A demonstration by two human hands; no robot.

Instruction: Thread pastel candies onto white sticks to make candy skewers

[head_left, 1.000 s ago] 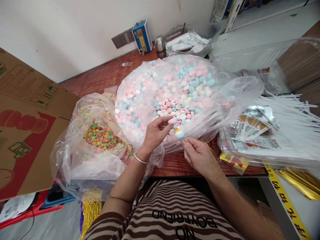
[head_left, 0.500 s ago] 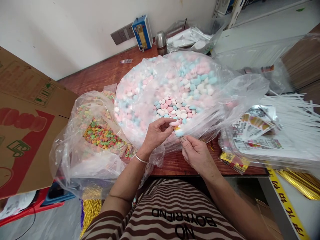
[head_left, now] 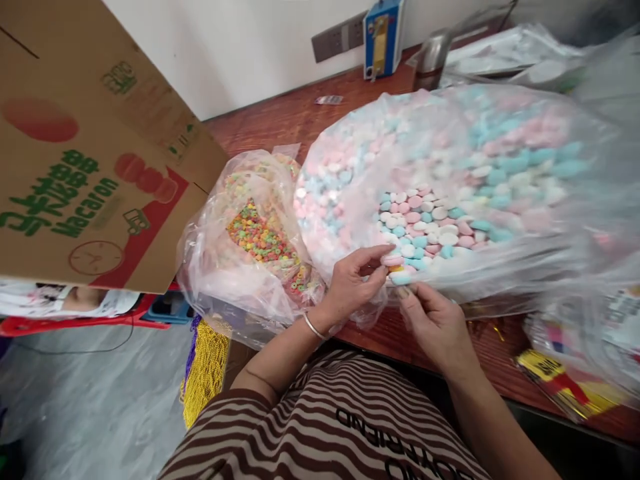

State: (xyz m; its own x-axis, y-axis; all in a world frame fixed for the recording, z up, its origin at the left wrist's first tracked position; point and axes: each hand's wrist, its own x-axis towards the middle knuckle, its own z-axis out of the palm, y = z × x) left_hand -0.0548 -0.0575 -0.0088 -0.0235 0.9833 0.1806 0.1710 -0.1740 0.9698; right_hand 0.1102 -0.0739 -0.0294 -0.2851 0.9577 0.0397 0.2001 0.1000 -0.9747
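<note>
Two hands work low over the near side of the surface (head_left: 493, 363), just beyond a striped shirt (head_left: 300, 413). The left hand (head_left: 353, 283), a bracelet (head_left: 314, 327) at its wrist, has thumb and fingers pinched on a pink candy (head_left: 393, 261). Directly under that lies a yellow piece (head_left: 396, 269), and under it a blue candy (head_left: 401, 279), all three in one small stack. The right hand (head_left: 443, 330) has thumb and forefinger brought together just below the blue candy; I cannot tell whether they grip anything.

To the right, a yellow packet (head_left: 560, 383) lies by the edge; to the left, a gold fringe (head_left: 205, 360) hangs above the floor (head_left: 105, 400). Just past the hands spreads a big bag (head_left: 365, 220), its opening showing pink, white and blue candies (head_left: 433, 227). Left of it sits a small bag (head_left: 213, 267) of coloured rings (head_left: 263, 233), then a carton (head_left: 100, 160) printed "Macaron". At the back stand a flask (head_left: 433, 59) and a blue device (head_left: 383, 37), near sockets (head_left: 340, 41) on the wall (head_left: 240, 53).
</note>
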